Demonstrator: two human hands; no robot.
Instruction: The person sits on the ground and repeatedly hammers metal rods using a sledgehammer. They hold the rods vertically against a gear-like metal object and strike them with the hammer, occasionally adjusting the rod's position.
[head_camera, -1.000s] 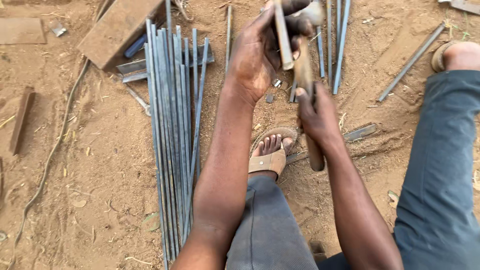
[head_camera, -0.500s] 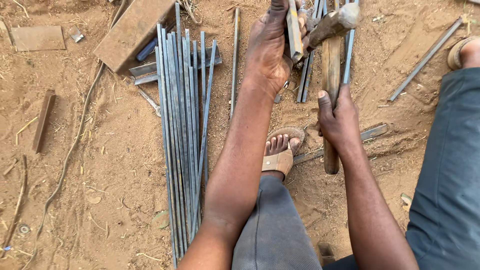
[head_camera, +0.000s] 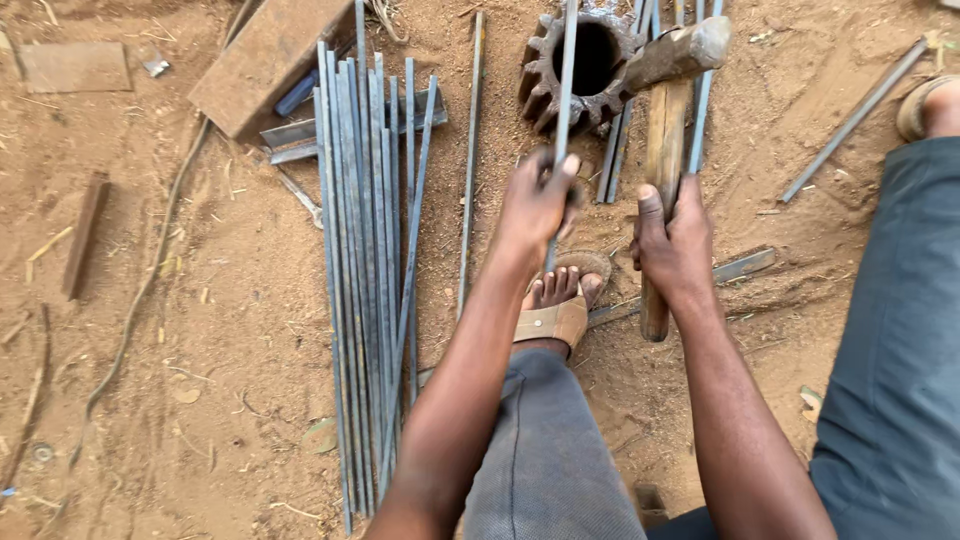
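Note:
My left hand (head_camera: 537, 203) grips a thin steel rod (head_camera: 566, 90) that runs up across a rusty toothed gear ring (head_camera: 548, 72) lying on the dirt. My right hand (head_camera: 677, 243) is closed round the wooden handle of a hammer (head_camera: 664, 150). The hammer's metal head (head_camera: 680, 52) sits tilted by the gear's right side. My sandalled foot (head_camera: 557, 305) rests on the ground between my two forearms.
A bundle of several long steel rods (head_camera: 365, 280) lies on the sandy ground at left, with one loose rod (head_camera: 468, 170) beside it. A wooden block (head_camera: 265, 60) and flat metal strips (head_camera: 300, 135) lie at the top left. More rods (head_camera: 852, 120) are scattered at right.
The view has shifted so the gear ring now shows. My left hand has slid lower along the rod. The hammer head has come down beside the gear.

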